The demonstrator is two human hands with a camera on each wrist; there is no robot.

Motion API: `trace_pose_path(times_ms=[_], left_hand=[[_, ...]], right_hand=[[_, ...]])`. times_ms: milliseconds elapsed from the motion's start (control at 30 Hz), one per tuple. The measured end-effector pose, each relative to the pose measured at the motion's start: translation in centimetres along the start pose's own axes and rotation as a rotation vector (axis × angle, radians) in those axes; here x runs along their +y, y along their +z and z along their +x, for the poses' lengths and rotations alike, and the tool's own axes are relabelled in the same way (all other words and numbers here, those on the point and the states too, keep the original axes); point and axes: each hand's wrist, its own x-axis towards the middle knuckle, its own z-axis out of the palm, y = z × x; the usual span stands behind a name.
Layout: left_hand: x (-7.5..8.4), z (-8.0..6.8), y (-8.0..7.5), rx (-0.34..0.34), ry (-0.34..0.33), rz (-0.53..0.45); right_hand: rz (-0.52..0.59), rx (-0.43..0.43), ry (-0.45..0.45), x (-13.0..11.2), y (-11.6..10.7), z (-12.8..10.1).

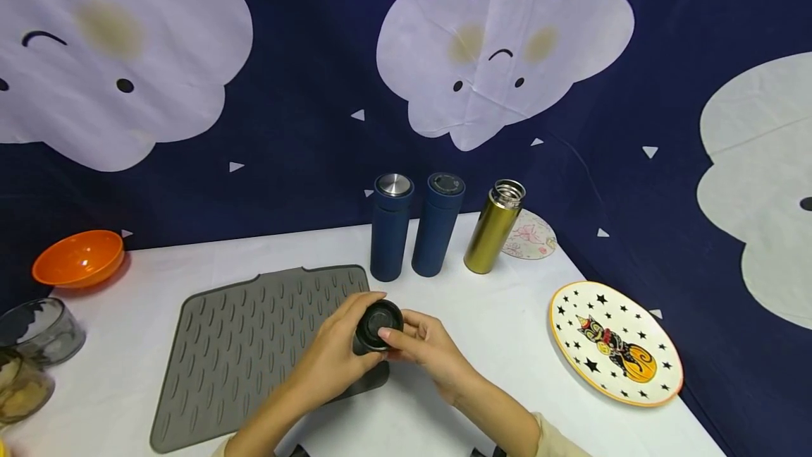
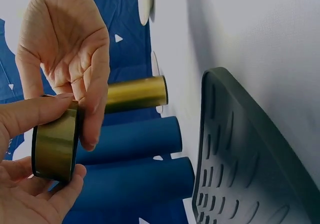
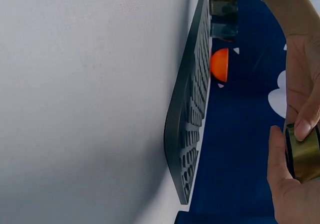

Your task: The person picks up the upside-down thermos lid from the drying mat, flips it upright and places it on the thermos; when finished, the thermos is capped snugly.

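I have both hands on the gold cap (image 1: 378, 326), held just above the surface (image 1: 507, 330) at the near right corner of the grey mat (image 1: 254, 351). My left hand (image 1: 336, 351) has its fingers (image 2: 30, 115) curled round the cap's side, and my right hand (image 1: 426, 344) pinches its rim from the other side. Behind them stand 2 blue flasks (image 1: 412, 228) and the uncapped gold flask (image 1: 493, 228). The cat plate (image 1: 614, 344) lies to the right.
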Motion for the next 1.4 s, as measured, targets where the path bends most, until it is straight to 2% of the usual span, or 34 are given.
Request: trace_pose_path(times_ms=[100,200,300,367,433,600,667,767,867,933,1067,1267,1400], left_hand=[[0.2,-0.2,0.1,-0.013,-0.008,0.007],[0.2,-0.3,0.0,-0.054,-0.029,-0.014],[0.1,-0.5,-0.5,-0.084,-0.082,-0.093],[-0.2,-0.6,-0.9,-0.1,-0.129,-0.185],[-0.5,-0.6,-1.4,-0.111,-0.172,-0.294],[-1.1,-0.4,-2.2,-0.208,-0.251,-0.541],[-1.2,-0.4,-2.3,-0.251,-0.279,-0.613],[-1.1,-0.3,-2.2,-0.299,-0.294,-0.698],[-0.7,-0.2,-2.1,-0.332,-0.284,-0.768],[-0.4,-0.1,-2.0,-0.343,-0.253,-0.796],[0.3,-0.3,-1.7,-0.328,-0.156,-0.795],[0.8,-0.4,-1.1,-0.255,0.007,-0.735],[0.9,-0.5,-0.7,-0.194,0.016,-0.679]], right_hand=[[0.011,0.002,-0.005,0.1,0.1,-0.2],[0.005,0.016,-0.012,0.2,0.2,-0.4],[-0.034,0.062,-0.054,0.2,0.3,-0.8],[-0.093,0.105,-0.134,0.3,0.4,-1.0],[-0.227,0.159,-0.275,0.5,0.4,-1.3],[-0.67,0.279,-0.792,0.6,0.3,-1.5],[-0.783,0.288,-0.982,0.5,0.1,-1.4],[-0.928,0.301,-1.213,0.0,0.0,-1.2],[-1.078,0.343,-1.431,-0.4,-0.1,-0.9],[-1.167,0.374,-1.559,-0.8,-0.2,-0.8],[-1.303,0.393,-1.726,-1.2,-0.3,-0.8],[-1.372,0.386,-1.812,-1.3,-0.5,-0.8],[-1.367,0.369,-1.779,-1.4,-0.4,-0.9]])
